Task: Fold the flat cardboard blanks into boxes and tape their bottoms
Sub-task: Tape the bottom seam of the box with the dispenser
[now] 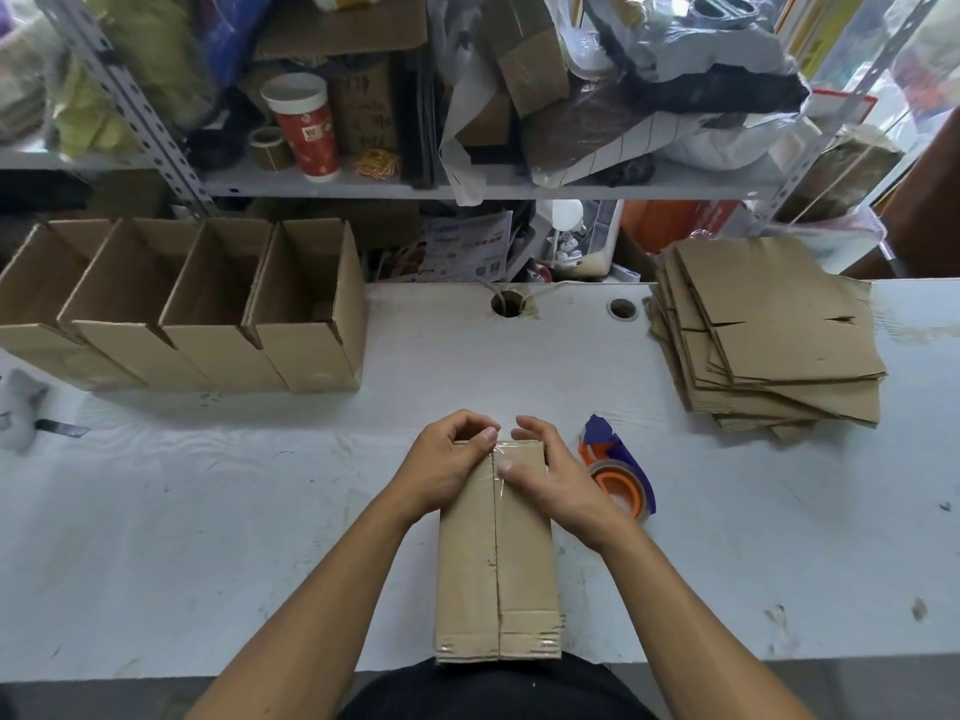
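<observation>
Here both hands, left hand (447,462) and right hand (550,470), grip the box (496,558), thumbs pressing clear tape (497,462) over its bottom seam; next, probably smoothing it flat

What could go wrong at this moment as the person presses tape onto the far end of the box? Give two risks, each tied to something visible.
1. The clear tape looks crinkled under the left hand and right hand, so it may bond poorly to the box seam.
2. The box overhangs the table near edge, so hard pressing might tip it toward the person.
</observation>
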